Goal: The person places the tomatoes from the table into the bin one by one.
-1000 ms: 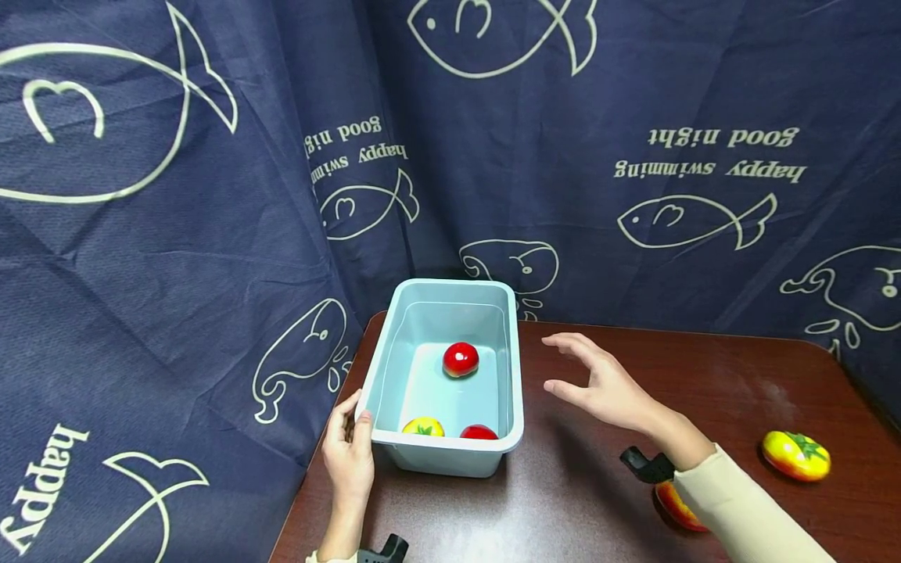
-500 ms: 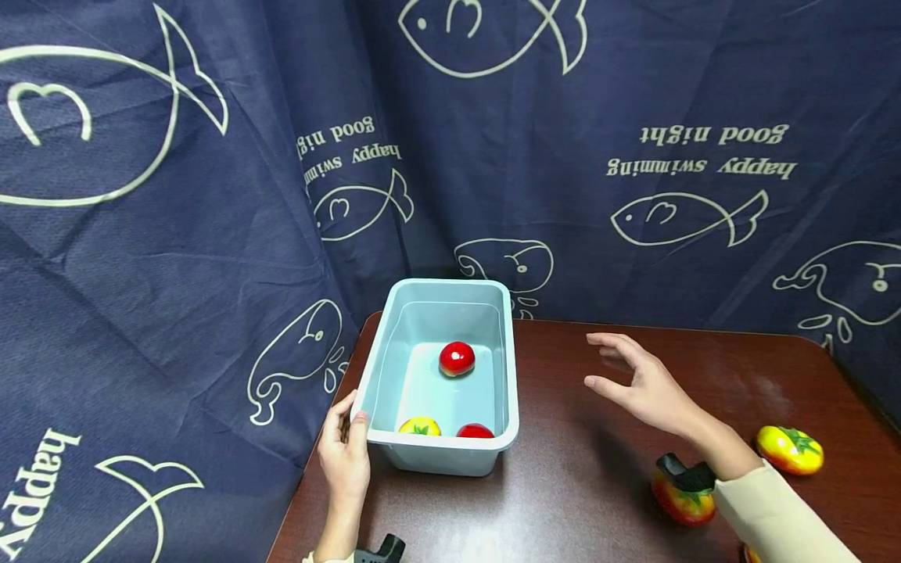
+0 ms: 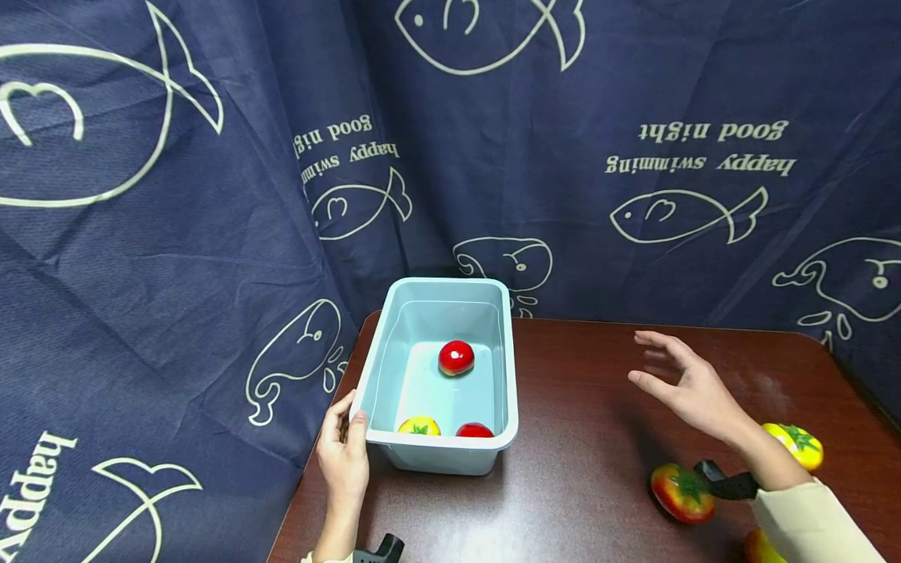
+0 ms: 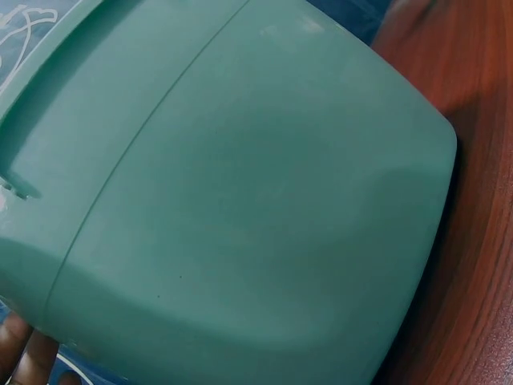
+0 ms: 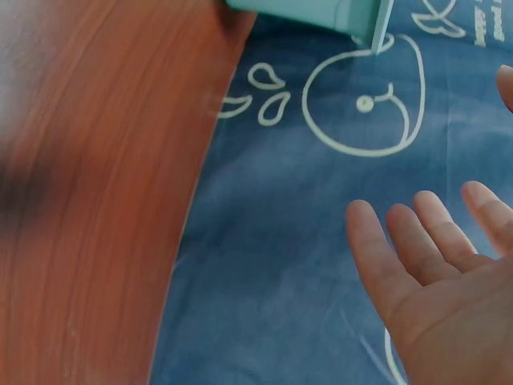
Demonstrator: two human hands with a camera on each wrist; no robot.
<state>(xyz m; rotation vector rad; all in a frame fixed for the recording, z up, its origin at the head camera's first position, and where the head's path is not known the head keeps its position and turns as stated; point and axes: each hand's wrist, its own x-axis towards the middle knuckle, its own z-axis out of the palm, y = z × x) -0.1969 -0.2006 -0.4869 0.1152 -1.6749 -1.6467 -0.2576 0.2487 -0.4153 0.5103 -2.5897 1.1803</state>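
Left fingers (image 3: 340, 408) gripping bin (image 3: 439, 460), right fingers (image 3: 669, 345) well away

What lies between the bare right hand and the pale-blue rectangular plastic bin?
The head view shows only bare reddish-brown wood-grained tabletop between the right hand and the pale-blue bin.

The right hand (image 5: 453, 301) hangs apart from the teal bin (image 5: 317, 14).

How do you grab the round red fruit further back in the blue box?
Try coming straight down through the open top of the box, probably with the right hand, which holds nothing. Curl its fingers round the widest part of the red fruit: it's round, floor shows on both sides, and the walls block coming in sideways.
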